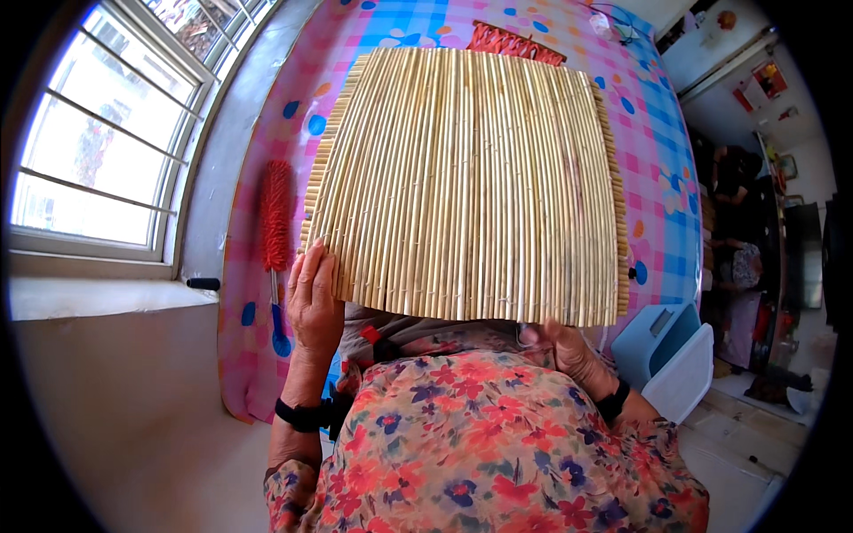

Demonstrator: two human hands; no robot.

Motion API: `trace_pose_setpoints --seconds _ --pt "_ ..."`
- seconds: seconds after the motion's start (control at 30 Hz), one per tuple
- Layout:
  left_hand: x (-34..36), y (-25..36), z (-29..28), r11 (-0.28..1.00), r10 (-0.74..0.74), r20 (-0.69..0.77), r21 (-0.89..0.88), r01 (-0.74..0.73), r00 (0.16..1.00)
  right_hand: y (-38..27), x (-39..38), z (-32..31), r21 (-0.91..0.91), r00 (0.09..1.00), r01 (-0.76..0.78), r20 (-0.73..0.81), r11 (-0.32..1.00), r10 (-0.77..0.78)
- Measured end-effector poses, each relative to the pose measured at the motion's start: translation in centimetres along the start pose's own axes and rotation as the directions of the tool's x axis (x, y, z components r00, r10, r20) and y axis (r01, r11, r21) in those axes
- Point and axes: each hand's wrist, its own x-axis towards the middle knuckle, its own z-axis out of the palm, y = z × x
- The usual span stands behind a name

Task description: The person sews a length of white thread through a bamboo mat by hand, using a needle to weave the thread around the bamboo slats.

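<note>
The left hand [314, 309] pinches the mat [466, 186] at its near left corner, probably to steady it; the right hand [577, 357] is at the near edge, its grip cannot be told. Beyond, the mat lies over the cloth [659, 240].

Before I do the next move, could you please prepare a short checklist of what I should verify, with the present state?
1. Left hand on the stalk mat: ok, fingers lie at its near left corner.
2. Right hand has a firm grip: cannot tell; it is at the near edge, toward the right, with fingers partly hidden.
3. Top stalks lie side by side: ok, no wide gap shows.
4. Red duster is clear of the mat: ok, it lies apart, to the left.
5. Far edge is free of the red patterned item: cannot tell; the mat overlaps it in view, but contact is unclear.
6. Underside is in order: cannot tell, hidden.
</note>
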Motion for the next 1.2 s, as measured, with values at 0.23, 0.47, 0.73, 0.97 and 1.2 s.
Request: trace_pose_setpoints --seconds 0.23,0.47,0.73,0.97,1.2 --pt "-0.6 -0.4 -0.2 1.000 -0.006 0.055 -0.016 0.007 0.998 -1.4 3.0 3.1 -0.002 0.936 0.172 -0.311 0.985 -0.164" --pt "-2.6 -0.5 -1.5 0.999 0.043 0.094 -0.007 -0.043 0.995 -2.6 4.7 3.0 -0.045 0.952 0.185 -0.240 0.982 -0.190" --pt "-5.6 -0.1 -2.9 0.991 0.126 0.183 -0.057 -0.118 0.975 -2.8 5.2 3.2 -0.083 0.956 0.165 -0.232 0.983 -0.180" --pt "-3.2 1.6 -3.1 0.955 0.284 0.210 -0.144 -0.258 0.935 -2.8 5.4 3.6 -0.071 0.958 0.189 -0.207 0.979 -0.200" --pt "0.5 3.1 -1.6 0.868 0.490 0.310 -0.256 -0.425 0.815 -2.5 5.8 2.9 0.008 0.974 0.190 -0.127 0.982 -0.187"
